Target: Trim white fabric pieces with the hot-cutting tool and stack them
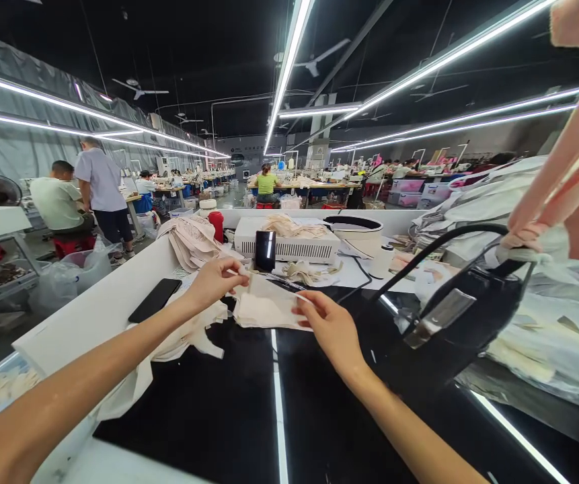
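My left hand (pixel 218 281) is closed in a pinch at the upper left corner of a cream fabric piece (pixel 272 302). At the right edge of that cloth, the thumb and fingertips of my right hand (pixel 332 326) grip the fabric. The held cloth is over a small stack of similar pieces at the far part of the glossy black work surface (pixel 208 403). Under my left forearm lies a loose heap of cut cream fabric (pixel 188 336), partly hidden by the arm.
A black phone (pixel 155 300) lies at left; another phone (pixel 265 251) stands before a white vented box (pixel 294 247) topped with scraps. Fabric bundles (pixel 193 242) lie behind my left hand. At right are a black machine (pixel 445 316), a hanging pink cloth (pixel 561 154) and plastic-wrapped material (pixel 556 343).
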A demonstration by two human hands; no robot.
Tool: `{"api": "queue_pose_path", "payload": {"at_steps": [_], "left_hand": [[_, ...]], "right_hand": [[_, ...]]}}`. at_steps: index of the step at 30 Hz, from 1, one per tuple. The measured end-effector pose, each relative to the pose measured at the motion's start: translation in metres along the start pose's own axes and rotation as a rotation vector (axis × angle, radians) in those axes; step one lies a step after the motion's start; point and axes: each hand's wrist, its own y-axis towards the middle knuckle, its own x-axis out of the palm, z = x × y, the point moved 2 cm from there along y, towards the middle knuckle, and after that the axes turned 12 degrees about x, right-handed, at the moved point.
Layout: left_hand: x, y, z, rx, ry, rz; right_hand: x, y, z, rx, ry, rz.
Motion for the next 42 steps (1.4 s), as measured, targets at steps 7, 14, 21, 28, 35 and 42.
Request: {"api": "queue_pose_path", "payload": {"at_steps": [7, 14, 21, 28, 35, 42], "left_hand": [[0.020, -0.009, -0.036, 0.062, 0.188, -0.078], [0.028, -0.029, -0.054, 0.090, 0.352, -0.224], [0.031, -0.033, -0.055, 0.121, 0.448, -0.297], [0.027, -0.032, -0.049, 0.143, 0.479, -0.237], [0.044, -0.012, -0.046, 0.173, 0.469, -0.201], [0.059, -0.018, -0.055, 0.137, 0.462, -0.307]], "right_hand": [[0.000, 0.027, 0.023, -0.240, -0.288, 0.124], [0.004, 0.016, 0.037, -0.286, -0.664, 0.074], [0.006, 0.010, 0.035, -0.309, -0.910, 0.078], [0.007, -0.001, 0.033, -0.313, -0.996, 0.092], [0.011, -0.009, 0.031, -0.335, -1.016, 0.098], [0.011, -0.016, 0.032, -0.386, -0.960, 0.081]]}}
